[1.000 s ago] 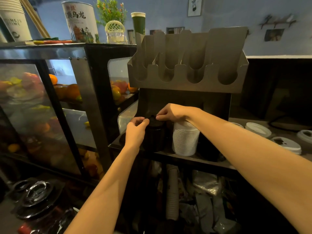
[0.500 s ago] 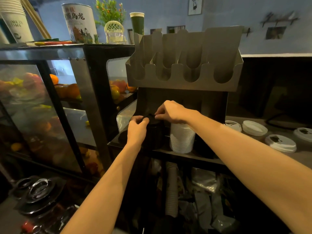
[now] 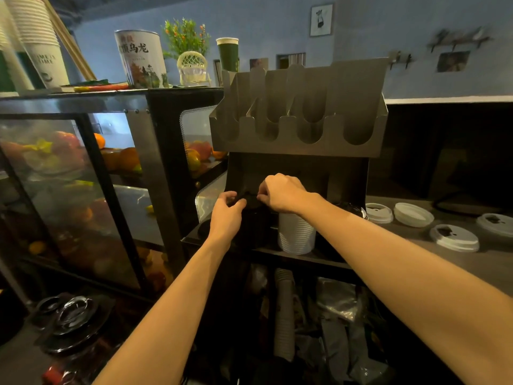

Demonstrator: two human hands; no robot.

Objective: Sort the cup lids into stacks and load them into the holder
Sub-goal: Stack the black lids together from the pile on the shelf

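A metal lid holder (image 3: 299, 147) with several scalloped slots stands above a dark shelf. Under it a stack of black lids (image 3: 249, 218) sits beside a stack of white lids (image 3: 296, 236). My left hand (image 3: 226, 215) grips the top of the black stack from the left. My right hand (image 3: 281, 193) pinches the top black lid from the right, fingers curled. Several loose white lids (image 3: 454, 237) lie on the counter at the right.
A glass display case (image 3: 83, 190) with fruit stands to the left. Paper cups (image 3: 36, 43), a tea tin (image 3: 140, 59) and a potted plant (image 3: 186, 40) sit on top of it. Sleeved cups and bags fill the space under the shelf. Black lids lie at lower left.
Both hands stayed at the top of the black stack, shifting slightly upward. The view moved a little closer.
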